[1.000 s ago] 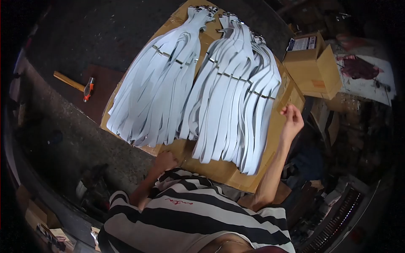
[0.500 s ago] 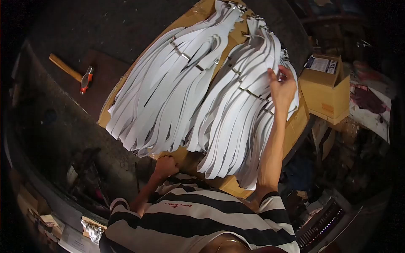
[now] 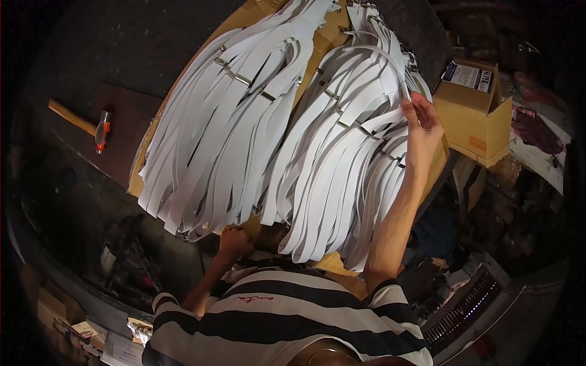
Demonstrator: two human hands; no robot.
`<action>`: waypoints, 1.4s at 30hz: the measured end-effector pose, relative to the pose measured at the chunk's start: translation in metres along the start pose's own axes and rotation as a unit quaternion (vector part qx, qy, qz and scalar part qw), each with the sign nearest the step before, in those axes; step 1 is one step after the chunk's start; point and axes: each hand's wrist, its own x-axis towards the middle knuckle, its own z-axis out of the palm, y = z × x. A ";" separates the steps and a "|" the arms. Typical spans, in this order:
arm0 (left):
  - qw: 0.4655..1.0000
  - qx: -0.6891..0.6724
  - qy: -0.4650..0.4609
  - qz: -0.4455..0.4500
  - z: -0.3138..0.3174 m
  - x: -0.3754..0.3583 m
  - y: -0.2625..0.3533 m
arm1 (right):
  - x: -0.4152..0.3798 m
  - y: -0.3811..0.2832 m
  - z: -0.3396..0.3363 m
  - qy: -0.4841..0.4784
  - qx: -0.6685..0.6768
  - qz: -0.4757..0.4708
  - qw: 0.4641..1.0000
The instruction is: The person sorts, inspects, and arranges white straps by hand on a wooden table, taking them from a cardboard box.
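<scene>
Two big bundles of white straps with metal fittings lie side by side: the left bundle [image 3: 201,134] and the right bundle [image 3: 323,165]. My right hand [image 3: 422,122] pinches one white strap [image 3: 390,58] at the right bundle's outer edge, and that strap arcs up from the pile. Near the front ends of the left bundle, my left hand [image 3: 235,243] is closed in a fist at the cardboard's near edge. Its fingertips are hidden, so anything inside it does not show.
Flattened cardboard [image 3: 332,30] lies under the bundles. A hammer [image 3: 76,119] with a wooden handle rests on a dark brown board [image 3: 122,131] at left, beside an orange-handled tool [image 3: 102,132]. An open cardboard box [image 3: 473,122] holding a printed label stands at right.
My right hand has shifted right, drawing a strap into a raised arc. My left fist stays near the cardboard edge. The view has shifted a little, moving the bundles and tools leftward.
</scene>
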 end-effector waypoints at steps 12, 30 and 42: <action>1.000 -0.003 0.006 0.006 -0.003 0.001 0.001 | -0.002 0.002 0.000 -0.022 -0.038 0.000 0.999; 1.000 0.005 0.008 -0.014 0.000 0.000 0.001 | 0.128 -0.025 0.001 -0.246 -0.221 -0.149 0.932; 1.000 0.005 -0.001 -0.001 -0.001 -0.001 0.000 | 0.125 -0.048 0.077 -0.253 -0.507 -0.171 0.807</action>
